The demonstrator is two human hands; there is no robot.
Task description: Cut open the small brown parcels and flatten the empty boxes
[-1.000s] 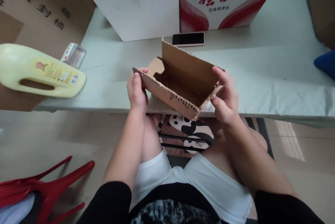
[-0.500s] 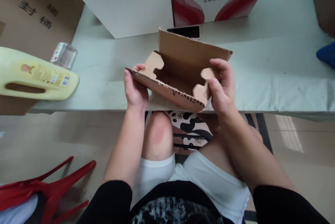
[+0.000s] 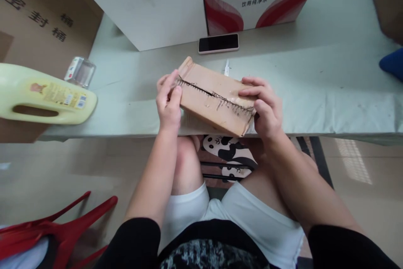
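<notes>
Our left hand and right hand — fingers pinching its ends — hold one cardboard box by the table's near edge; open cloth stretches rightward, one phone beyond, one bottle left.

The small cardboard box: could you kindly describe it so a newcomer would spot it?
On the pale green table, find the near edge. There the left hand and right hand hold the cardboard box; unlike the lettered brown carton, it has a ragged top seam.
</notes>
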